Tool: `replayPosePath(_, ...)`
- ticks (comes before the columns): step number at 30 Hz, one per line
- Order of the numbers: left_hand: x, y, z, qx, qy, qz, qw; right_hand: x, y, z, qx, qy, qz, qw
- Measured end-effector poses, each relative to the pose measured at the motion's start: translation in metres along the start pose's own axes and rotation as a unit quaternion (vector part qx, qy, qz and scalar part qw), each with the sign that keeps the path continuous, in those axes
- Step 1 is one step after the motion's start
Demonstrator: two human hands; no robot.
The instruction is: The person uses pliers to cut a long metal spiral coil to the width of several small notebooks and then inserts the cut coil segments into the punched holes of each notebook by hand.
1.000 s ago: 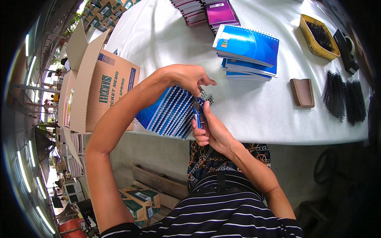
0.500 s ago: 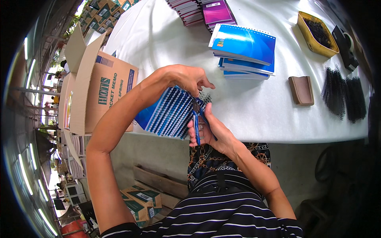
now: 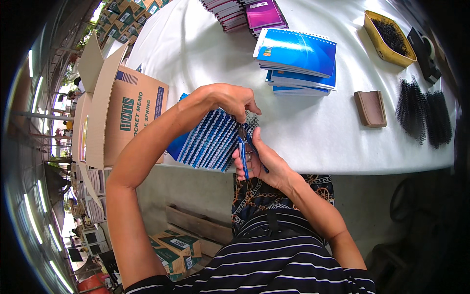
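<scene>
A slanting stack of blue spiral-bound notebooks (image 3: 208, 139) lies at the table's near edge, spines showing in rows. In my right hand (image 3: 271, 164) is a pair of pliers with blue handles (image 3: 243, 154), its jaws up against the right end of the spines. Loose black coil ends (image 3: 252, 119) stick out there. My left hand (image 3: 230, 100) reaches over the stack from the far side, wrist bent, fingers curled down beside the plier jaws. Its fingertips are partly hidden, so what they pinch does not show.
An open cardboard box (image 3: 132, 112) stands left of the notebooks. Beyond are a pile of blue punched books (image 3: 296, 51) and purple notebooks (image 3: 264, 14). To the right lie a brown holder (image 3: 370, 109), black coils (image 3: 411, 112) and a yellow tub (image 3: 409, 60).
My left index finger has bent downward, closer to the coil ends. The pliers stay nearly in place in my right hand. The whole view has shifted slightly.
</scene>
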State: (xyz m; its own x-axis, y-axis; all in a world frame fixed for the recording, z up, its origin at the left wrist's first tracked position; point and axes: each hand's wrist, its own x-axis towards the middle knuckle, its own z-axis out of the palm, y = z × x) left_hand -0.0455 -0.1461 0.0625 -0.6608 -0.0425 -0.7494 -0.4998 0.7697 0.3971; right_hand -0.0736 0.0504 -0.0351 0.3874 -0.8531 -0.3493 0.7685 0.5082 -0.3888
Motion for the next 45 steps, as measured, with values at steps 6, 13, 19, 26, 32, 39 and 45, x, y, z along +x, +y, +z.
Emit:
replayPosePath(6,0.001,-0.003,0.000,-0.037,-0.014,-0.008,0.999,-0.004,-0.001,0.008,-0.003,0.016,0.007,1.000)
replayPosePath(13,0.004,0.010,0.004,0.070,0.018,0.014,0.997,0.020,0.010,-0.034,0.188,-0.231,0.059,0.953)
replayPosePath(19,0.009,0.004,0.010,0.045,0.034,0.012,0.998,-0.006,0.004,0.013,0.031,0.069,-0.006,0.997)
replayPosePath(26,0.008,0.016,0.014,0.062,0.079,0.012,0.995,0.001,0.003,-0.018,0.110,-0.059,0.049,0.991)
replayPosePath(32,0.008,0.005,0.023,0.042,0.105,0.026,0.993,-0.013,0.006,0.008,0.031,0.089,0.005,0.996)
replayPosePath(39,0.011,0.004,0.026,0.062,0.129,0.035,0.989,-0.005,0.004,-0.007,0.041,0.047,0.010,0.998)
replayPosePath(45,0.011,0.007,0.032,0.070,0.157,0.019,0.985,-0.006,0.004,-0.005,0.051,0.057,0.015,0.997)
